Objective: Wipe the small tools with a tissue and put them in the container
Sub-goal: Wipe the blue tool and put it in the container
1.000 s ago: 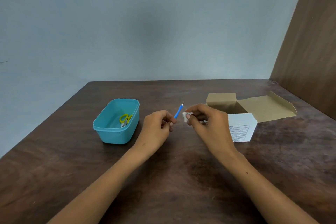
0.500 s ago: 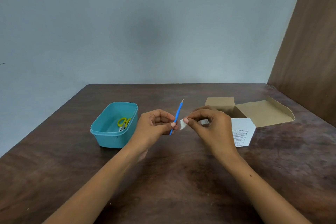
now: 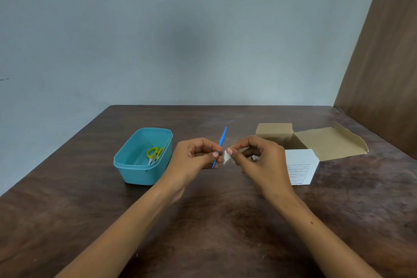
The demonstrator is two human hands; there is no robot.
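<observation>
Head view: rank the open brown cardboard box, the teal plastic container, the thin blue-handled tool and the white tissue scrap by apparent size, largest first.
1. Open brown cardboard box, flaps included
2. Teal plastic container
3. Thin blue-handled tool
4. White tissue scrap

The tool and tissue are held up nearer the camera, yet look smallest anyway.

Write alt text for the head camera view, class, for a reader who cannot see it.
A left hand pinches a thin blue tool while the right hand holds a tissue beside it. A teal container holding yellow scissors sits left; an open cardboard box right.
</observation>
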